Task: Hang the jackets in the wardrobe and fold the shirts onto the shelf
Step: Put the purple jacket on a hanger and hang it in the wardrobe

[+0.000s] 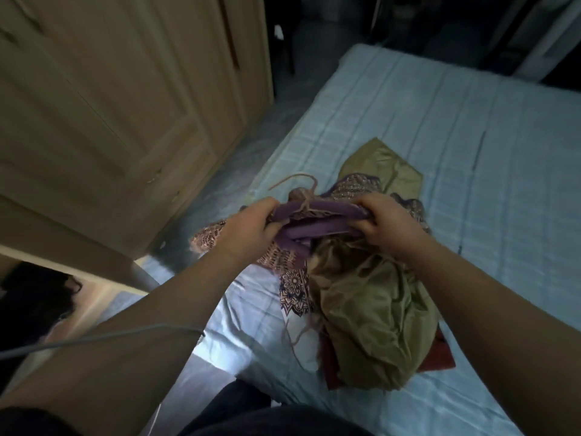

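Both hands grip one purple garment (317, 226) just above centre frame: my left hand (251, 229) is clenched on its left end, my right hand (382, 226) clenched on its right end, and the cloth is stretched between them in a rolled band. A pinkish cord (297, 184) loops up from the band's middle. Under the grip I see a patterned cloth (294, 286) with mandala prints, spilling toward the left edge of the bed (471, 127). Just right of and below it lies a crumpled olive garment (374, 319), part of it reaching up behind my right hand. A red cloth (440, 352) peeks out from beneath the olive heap. All of this rests on the bed's pale blue checked sheet. The wardrobe (110, 99) fills the upper left of the frame, its doors closed. A grey cable (94, 336) crosses my left forearm at lower left.
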Motion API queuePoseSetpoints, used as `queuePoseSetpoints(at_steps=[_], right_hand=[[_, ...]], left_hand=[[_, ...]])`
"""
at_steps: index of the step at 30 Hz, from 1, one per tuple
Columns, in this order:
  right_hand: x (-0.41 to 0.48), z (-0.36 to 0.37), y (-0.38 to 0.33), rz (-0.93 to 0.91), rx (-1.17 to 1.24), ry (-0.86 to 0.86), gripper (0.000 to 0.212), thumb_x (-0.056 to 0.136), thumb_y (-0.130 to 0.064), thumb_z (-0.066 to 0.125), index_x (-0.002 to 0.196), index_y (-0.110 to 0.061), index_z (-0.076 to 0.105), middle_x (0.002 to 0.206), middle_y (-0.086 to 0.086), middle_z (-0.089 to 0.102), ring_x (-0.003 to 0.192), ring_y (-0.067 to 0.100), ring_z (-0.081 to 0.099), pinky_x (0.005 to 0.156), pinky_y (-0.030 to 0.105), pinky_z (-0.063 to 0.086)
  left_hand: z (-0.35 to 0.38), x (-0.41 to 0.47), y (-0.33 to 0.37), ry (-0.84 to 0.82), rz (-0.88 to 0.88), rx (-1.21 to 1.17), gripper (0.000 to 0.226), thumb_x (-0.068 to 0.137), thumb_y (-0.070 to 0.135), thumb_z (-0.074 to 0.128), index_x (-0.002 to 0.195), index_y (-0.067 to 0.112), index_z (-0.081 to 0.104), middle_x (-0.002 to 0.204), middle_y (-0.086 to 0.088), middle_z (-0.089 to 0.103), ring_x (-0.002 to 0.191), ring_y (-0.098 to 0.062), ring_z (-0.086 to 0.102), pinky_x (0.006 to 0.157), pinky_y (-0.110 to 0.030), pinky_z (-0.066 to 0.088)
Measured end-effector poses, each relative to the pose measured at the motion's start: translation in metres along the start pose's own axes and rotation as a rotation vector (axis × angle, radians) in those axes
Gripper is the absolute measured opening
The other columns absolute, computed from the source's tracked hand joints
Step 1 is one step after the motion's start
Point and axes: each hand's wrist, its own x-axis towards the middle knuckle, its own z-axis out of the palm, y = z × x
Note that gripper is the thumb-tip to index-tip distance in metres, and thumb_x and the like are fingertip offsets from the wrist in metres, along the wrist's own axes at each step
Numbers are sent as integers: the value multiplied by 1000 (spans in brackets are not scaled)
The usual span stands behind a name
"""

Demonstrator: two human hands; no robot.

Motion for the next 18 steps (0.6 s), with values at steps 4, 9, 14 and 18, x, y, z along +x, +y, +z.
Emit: queuePoseSetpoints(at_steps=[4,9,14,18], right_hand=[[19,-37,-29,-48,34,107,32,85,-45,62,111,-25,65,101,-6,64,97,15,56,87,33,45],[39,-86,-71,-133,30,177,33,92,-31,56,124,-23,61,119,-4,62,112,15,53,98,30,39],[58,-113,-130,-251,-85,195,52,88,-33,63,137,-27,47,131,-1,57,120,20,52,105,38,40],[71,-133,-200,-295,-133,343,39,93,-35,60,131,-28,51,122,-4,61,112,19,55,93,36,45]], left_hand=[[-51,13,17,132,51,60,14,91,36,63,102,31,56,97,4,63,93,-27,61,69,-34,41],[-122,16,33,302,118,142,20,91,38,64,109,31,60,104,4,65,100,-23,60,75,-33,43],[-194,-5,43,481,137,153,18,90,37,65,105,29,61,98,7,64,98,-20,59,77,-32,45],[-256,-44,47,631,119,153,11,89,36,67,94,35,58,79,17,49,83,-7,47,70,-26,31]])
